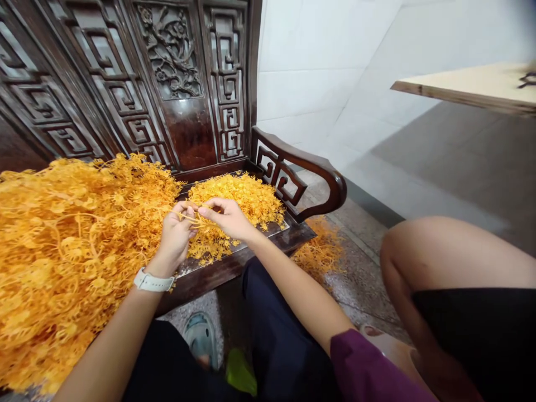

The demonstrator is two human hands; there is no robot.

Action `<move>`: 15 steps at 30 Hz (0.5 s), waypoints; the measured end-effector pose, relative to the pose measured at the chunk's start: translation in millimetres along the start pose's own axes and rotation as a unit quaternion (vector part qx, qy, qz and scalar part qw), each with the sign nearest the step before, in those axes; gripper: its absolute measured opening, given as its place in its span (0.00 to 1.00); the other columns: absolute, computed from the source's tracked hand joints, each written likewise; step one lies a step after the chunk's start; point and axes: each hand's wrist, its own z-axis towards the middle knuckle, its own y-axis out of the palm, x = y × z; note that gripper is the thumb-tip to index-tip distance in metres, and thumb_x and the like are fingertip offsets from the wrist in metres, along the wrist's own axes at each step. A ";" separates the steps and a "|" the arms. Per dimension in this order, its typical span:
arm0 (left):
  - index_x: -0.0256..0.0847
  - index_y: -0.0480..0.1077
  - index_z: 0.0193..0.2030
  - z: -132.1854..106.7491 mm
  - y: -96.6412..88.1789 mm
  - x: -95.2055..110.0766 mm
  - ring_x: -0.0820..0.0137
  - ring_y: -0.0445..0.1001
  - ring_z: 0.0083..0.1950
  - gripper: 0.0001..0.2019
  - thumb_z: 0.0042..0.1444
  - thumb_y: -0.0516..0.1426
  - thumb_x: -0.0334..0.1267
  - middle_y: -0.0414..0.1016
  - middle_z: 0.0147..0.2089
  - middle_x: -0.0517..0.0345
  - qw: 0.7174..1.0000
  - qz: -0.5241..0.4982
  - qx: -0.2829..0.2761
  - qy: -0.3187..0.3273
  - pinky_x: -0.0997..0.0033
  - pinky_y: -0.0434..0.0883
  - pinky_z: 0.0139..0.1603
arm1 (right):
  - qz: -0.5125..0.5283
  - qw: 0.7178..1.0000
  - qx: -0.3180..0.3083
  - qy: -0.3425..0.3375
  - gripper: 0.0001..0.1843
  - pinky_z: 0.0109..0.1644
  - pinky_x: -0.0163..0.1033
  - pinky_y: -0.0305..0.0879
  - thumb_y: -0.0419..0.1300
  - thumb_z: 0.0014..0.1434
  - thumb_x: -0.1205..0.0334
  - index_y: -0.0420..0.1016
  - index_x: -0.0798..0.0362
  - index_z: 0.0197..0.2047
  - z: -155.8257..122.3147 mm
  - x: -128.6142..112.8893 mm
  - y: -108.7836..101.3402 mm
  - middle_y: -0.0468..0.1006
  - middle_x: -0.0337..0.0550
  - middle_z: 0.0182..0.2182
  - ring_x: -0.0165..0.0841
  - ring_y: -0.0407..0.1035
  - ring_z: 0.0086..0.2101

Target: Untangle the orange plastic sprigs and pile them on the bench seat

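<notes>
My left hand point(178, 230), with a white watch strap on the wrist, is closed on the thin stems of an orange plastic flower sprig point(201, 223). My right hand point(228, 219) meets it from the right, thumb and fingers pinched on the same sprig. The exact grip points are partly hidden by the fingers. A large heap of orange plastic flower sprigs point(84, 240) lies to the left of my left hand. Just beyond my right hand, a smaller pile of loose orange flower pieces point(247, 195) rests on the seat of a dark wooden bench point(226, 268).
The bench has a carved backrest point(190, 128) and a curved armrest point(322, 173). Thin orange stems point(320, 245) lie on the floor beyond its end. A pale board point(469, 86) juts in at upper right. Another person's bent knee point(439, 251) is close on the right.
</notes>
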 end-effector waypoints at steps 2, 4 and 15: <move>0.40 0.71 0.37 2.1 0.4 -2.2 0.81 0.53 0.19 0.12 0.57 0.68 0.41 0.63 0.26 0.67 0.999 0.027 0.016 0.014 0.81 0.53 0.19 | 0.054 0.997 0.035 0.030 0.22 0.38 0.38 0.65 0.74 0.54 0.41 0.81 0.53 0.36 1.6 1.3 -1.6 0.78 0.39 0.32 0.31 0.67 0.31; 0.39 0.73 0.37 2.8 1.7 -4.2 0.81 0.54 0.20 0.11 0.58 0.67 0.42 0.64 0.28 0.65 0.999 0.045 0.021 0.018 0.79 0.53 0.19 | 0.074 0.995 0.060 0.039 0.22 0.37 0.38 0.64 0.76 0.50 0.43 0.80 0.53 0.34 3.5 2.5 -3.7 0.78 0.38 0.30 0.31 0.67 0.31; 0.41 0.77 0.34 6.1 2.7 -9.7 0.66 0.73 0.42 0.05 0.61 0.61 0.33 0.76 0.38 0.54 0.908 0.313 0.019 0.277 0.68 0.68 0.48 | 0.079 0.983 0.149 0.067 0.06 0.37 0.36 0.64 0.72 0.49 0.68 0.80 0.54 0.26 24.4 14.8 6.9 0.79 0.36 0.26 0.29 0.68 0.29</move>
